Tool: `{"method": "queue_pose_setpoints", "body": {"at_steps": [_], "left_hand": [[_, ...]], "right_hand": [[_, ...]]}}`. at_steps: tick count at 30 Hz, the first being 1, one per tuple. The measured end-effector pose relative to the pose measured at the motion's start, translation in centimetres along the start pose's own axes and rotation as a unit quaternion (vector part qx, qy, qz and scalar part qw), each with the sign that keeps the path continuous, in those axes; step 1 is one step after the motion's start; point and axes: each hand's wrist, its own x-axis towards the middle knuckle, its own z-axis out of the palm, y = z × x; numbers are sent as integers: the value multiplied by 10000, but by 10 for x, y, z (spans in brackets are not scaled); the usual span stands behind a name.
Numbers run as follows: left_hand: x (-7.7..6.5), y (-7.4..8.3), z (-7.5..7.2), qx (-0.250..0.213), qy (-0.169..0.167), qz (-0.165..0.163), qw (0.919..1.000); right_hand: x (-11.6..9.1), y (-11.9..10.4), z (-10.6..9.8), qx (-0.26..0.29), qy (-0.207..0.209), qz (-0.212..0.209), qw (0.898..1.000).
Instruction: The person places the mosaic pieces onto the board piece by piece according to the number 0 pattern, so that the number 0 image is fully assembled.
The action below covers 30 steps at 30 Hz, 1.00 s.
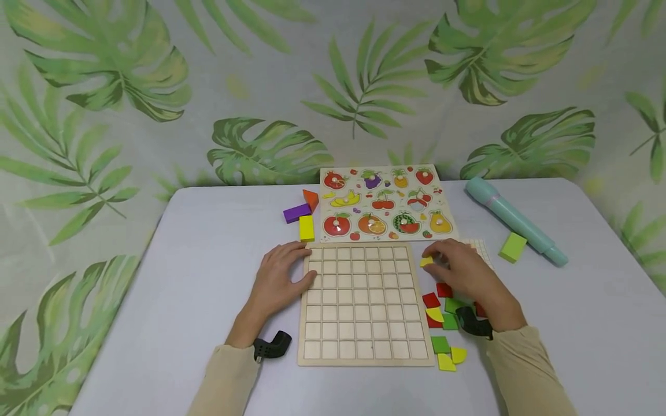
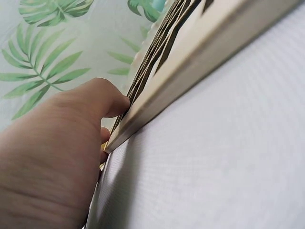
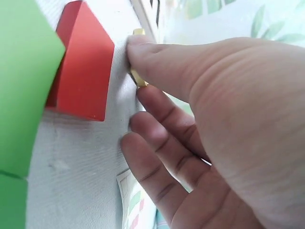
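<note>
A wooden grid board (image 1: pixel 366 362) with bare square cells lies flat between the hands. My left hand (image 1: pixel 278 277) rests at its upper left edge, thumb over the rim and fingers spread near the corner; the left wrist view shows the thumb (image 2: pixel 114 100) touching the board's side. Just right of the board's upper right corner, my right hand (image 1: pixel 465 268) pinches a small yellow piece (image 1: pixel 426 262) between thumb and index finger, its shape partly covered. Below that hand lie loose red pieces (image 1: pixel 431 300), green squares (image 1: pixel 440 345) and yellow quarter-circles (image 1: pixel 459 355).
Behind the grid board lies a fruit knob puzzle (image 1: pixel 348 182). Left of it sit a purple block (image 1: pixel 297 213), a yellow block (image 1: pixel 307 228) and an orange triangular block (image 1: pixel 311 199). To the right are a teal microphone-shaped object (image 1: pixel 520 219), a green block (image 1: pixel 513 247) and a patterned card (image 1: pixel 481 251).
</note>
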Motion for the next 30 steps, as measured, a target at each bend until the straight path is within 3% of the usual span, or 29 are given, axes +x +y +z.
{"method": "queue_pose_setpoints", "body": {"at_steps": [10,30], "left_hand": [[0,0,2,32,-13,-33,10000],[-1,3,0,29,-22,-63,10000]], "right_hand": [[9,-22,2,238,132,-185,9995],[46,-92,36,208,-374,-852,9954]]}}
